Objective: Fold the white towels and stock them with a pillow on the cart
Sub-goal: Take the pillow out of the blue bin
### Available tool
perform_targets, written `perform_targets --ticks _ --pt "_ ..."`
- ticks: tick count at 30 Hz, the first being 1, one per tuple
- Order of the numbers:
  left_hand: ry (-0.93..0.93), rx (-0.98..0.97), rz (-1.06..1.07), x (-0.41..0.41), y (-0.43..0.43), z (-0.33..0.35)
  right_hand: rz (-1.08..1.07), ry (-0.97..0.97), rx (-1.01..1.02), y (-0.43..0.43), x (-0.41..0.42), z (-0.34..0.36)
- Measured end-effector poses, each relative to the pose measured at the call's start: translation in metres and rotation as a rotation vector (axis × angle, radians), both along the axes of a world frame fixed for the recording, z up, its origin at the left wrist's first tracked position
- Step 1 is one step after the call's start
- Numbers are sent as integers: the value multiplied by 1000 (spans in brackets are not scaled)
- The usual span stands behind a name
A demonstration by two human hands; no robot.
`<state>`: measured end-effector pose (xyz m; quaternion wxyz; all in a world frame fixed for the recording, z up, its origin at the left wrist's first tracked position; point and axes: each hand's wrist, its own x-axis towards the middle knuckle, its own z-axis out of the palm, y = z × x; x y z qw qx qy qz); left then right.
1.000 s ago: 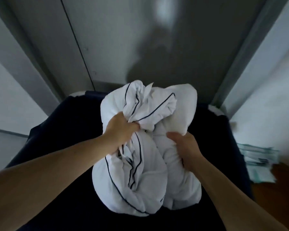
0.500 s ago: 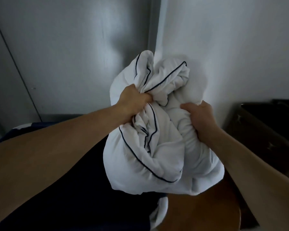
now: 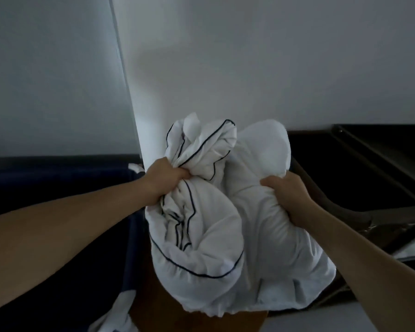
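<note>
I hold a bulky white pillow (image 3: pixel 225 248) with thin dark piping in the air in front of me, scrunched into two lobes. My left hand (image 3: pixel 164 182) grips a bunched fold of its casing at the upper left. My right hand (image 3: pixel 290 200) clutches the right lobe, fingers dug into the fabric. A dark cart (image 3: pixel 359 178) with a black top tray stands to the right, behind the pillow. Some white cloth (image 3: pixel 116 315) hangs at the lower left, partly hidden.
A dark navy bin (image 3: pixel 58 188) fills the left side, below my left arm. White walls meet at a corner (image 3: pixel 130 92) straight ahead. Brown wooden floor (image 3: pixel 153 307) shows under the pillow.
I have lifted the pillow out of the navy bin and swung it to the right. The view turned with it, and the dark cart has come into sight.
</note>
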<state>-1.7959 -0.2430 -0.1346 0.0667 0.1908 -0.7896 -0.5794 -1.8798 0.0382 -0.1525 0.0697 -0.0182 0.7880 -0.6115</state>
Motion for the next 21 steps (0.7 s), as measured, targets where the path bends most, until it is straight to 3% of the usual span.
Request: perform_targets --ticks 8,13,15,17,19,21 --pt "-241 -106 133 9 -45 -54 63 -252 133 63 -71 -174" --pt "-422 -190 31 16 -52 -90 312 -412 744 56 -76 -258" --pt "-434 -169 32 12 -51 -100 369 -281 973 42 -73 -264" --pt "-458 -144 55 5 -52 -104 482 57 1145 24 -66 -262" --pt "-477 -142 78 0 -53 -105 710 273 1108 3 -58 -260" --pt "-451 -103 130 -5 -54 -102 910 295 1040 -18 -50 -261"
